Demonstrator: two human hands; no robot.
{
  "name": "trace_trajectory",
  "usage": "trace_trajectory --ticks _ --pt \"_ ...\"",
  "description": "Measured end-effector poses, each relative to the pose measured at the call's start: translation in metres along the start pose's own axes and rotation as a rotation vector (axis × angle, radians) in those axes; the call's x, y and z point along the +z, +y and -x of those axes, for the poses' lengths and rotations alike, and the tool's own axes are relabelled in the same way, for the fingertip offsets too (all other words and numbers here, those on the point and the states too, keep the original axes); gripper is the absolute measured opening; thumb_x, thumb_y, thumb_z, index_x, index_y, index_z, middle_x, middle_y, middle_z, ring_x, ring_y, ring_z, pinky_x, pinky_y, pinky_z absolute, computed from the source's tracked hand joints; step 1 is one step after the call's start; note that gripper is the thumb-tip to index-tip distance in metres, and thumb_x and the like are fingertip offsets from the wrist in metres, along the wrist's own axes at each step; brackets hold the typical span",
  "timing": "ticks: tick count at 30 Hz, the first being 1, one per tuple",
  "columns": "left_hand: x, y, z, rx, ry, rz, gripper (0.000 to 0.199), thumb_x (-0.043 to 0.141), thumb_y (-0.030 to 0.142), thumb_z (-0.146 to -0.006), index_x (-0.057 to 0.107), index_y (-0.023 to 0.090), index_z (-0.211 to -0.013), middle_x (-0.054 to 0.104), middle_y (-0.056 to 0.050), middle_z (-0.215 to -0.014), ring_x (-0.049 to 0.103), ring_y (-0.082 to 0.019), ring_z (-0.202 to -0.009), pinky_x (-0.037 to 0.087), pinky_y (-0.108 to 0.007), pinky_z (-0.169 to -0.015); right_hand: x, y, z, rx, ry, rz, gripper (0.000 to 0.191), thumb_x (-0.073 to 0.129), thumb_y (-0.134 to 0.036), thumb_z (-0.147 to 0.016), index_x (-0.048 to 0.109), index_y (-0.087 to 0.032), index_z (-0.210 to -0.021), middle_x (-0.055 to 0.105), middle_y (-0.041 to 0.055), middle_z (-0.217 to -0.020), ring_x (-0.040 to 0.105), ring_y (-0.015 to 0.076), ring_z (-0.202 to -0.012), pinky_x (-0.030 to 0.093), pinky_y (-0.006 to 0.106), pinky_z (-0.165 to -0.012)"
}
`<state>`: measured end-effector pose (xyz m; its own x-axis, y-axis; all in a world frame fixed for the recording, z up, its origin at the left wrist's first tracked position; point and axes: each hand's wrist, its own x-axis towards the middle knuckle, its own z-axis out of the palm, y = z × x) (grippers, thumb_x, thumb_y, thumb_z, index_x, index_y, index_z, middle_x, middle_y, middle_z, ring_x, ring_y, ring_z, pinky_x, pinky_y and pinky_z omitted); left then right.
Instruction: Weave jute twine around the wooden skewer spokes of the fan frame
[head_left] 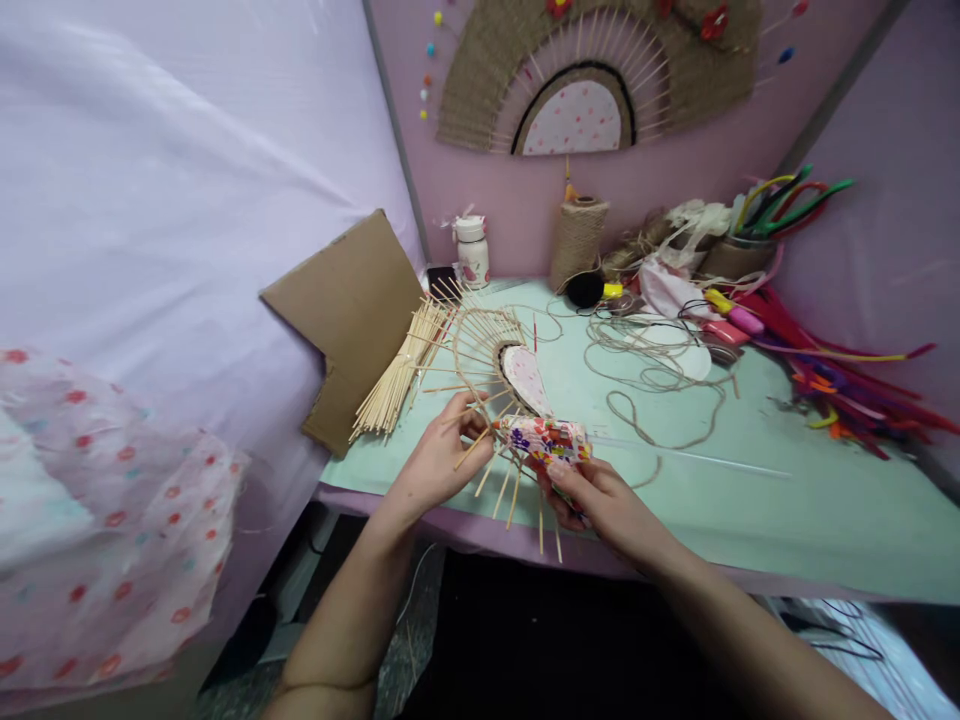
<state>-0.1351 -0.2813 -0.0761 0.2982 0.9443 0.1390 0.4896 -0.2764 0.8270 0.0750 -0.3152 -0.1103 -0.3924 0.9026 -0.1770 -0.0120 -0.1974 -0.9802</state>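
My right grip is clasped round the floral glue gun; my left grip pinches the edge of the stick fan, mid-frame over the counter. Its dotted centre and twine ring look done; the spokes end bare, seemingly unfinished.

Pale wooden-stick fan: straw-coloured ribs
Rounded fan centre: whitish with pink dots (edged in black)
White barrel-shaped tool: red, purple and yellow flowers
Flat table top: pale mint green
Conical twine spool: tan
Angular cardboard sheet: plain brown
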Motion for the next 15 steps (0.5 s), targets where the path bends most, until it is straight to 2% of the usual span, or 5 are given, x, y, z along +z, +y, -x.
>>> trace_trajectory --ticks 4,9,15 --pt "0.0001 0.0023 0.0006 0.014 0.015 -0.043 0.015 0.053 0.019 -0.081 0.058 0.016 -0.095 0.063 -0.005 -0.09 0.059 -0.015 -0.08 0.045 -0.029 -0.081 -0.0005 0.0016 0.0012 0.018 -0.011 -0.016 0.051 0.053 -0.067 -0.081 0.05 -0.018 -0.069 0.042 -0.004 -0.054 0.037 0.008 -0.048 0.029 0.023 -0.044" --pt "-0.0001 0.0047 0.0014 0.003 0.021 -0.078 0.034 0.051 0.019 -0.079 0.054 0.016 -0.112 0.06 0.0 -0.078 0.057 -0.015 -0.072 0.044 -0.028 -0.074 -0.0009 0.0036 0.0019 0.018 -0.026 -0.011 0.052 0.05 -0.068 -0.083 0.05 -0.018 -0.069 0.041 -0.0038 -0.056 0.037 0.0081 -0.048 0.029 0.022 -0.043" --pt "-0.0021 0.0079 0.001 0.019 0.002 -0.121 0.033 0.05 0.018 -0.077 0.054 0.016 -0.109 0.06 0.0 -0.079 0.059 -0.017 -0.076 0.045 -0.029 -0.075 0.0001 0.0026 0.0034 0.019 -0.041 0.01 0.053 0.048 -0.068 -0.084 0.05 -0.017 -0.071 0.041 -0.0036 -0.056 0.038 0.0084 -0.049 0.03 0.023 -0.045"
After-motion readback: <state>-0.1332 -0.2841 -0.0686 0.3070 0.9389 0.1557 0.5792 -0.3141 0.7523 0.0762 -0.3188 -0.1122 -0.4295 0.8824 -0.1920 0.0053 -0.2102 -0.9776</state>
